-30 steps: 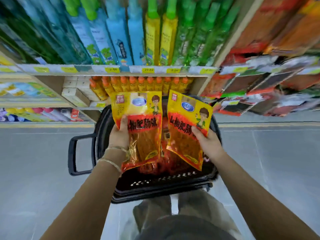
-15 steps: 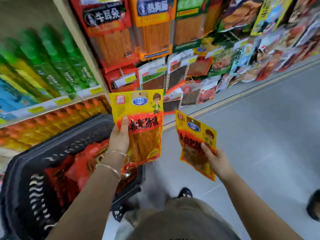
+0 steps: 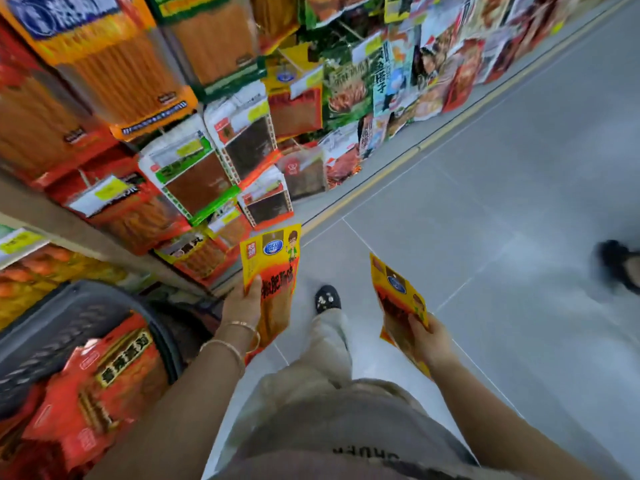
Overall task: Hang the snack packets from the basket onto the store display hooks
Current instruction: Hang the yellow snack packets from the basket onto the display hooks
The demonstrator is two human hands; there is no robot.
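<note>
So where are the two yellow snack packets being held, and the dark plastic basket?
The left yellow snack packet [image 3: 272,252]: head view, on its yellow top panel.
The right yellow snack packet [image 3: 394,285]: head view, on its upper half.
The dark plastic basket [image 3: 62,327]: head view, on its slotted side wall.

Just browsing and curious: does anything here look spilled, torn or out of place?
Nothing stands out. The crowded snack packets hang overlapping on the display; red foil packets lie inside the dark plastic basket; the grey tiled floor shows no spill.
</note>
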